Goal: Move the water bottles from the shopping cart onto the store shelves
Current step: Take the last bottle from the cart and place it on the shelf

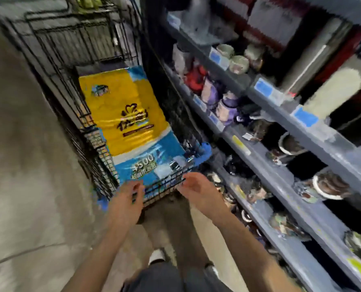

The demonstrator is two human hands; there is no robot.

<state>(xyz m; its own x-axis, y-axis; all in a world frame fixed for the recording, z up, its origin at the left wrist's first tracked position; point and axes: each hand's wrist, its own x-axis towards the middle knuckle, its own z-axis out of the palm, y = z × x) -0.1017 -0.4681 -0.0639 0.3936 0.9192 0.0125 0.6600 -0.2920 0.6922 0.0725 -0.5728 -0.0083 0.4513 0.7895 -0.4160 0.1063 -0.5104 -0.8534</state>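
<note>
cart [103, 127] lengthwise ahead, hands apparently empty

A black wire shopping cart [103, 148] stands on the grey concrete floor [27, 165] at left, a yellow-and-blue package [129, 121] lying in it. At right, grey store shelves [281, 182] carry blurred mugs [238, 64] and bottles [226, 106].

1. The shopping cart [95, 131] is a black wire basket with blue corner trim, running from upper left to the centre of the frame in front of me.
2. No water bottles can be made out; the blurred cart shows only a flat yellow-and-blue printed sheet.
3. The store shelves [281, 182] are grey tiers slanting down the right side, just beside the cart.
</note>
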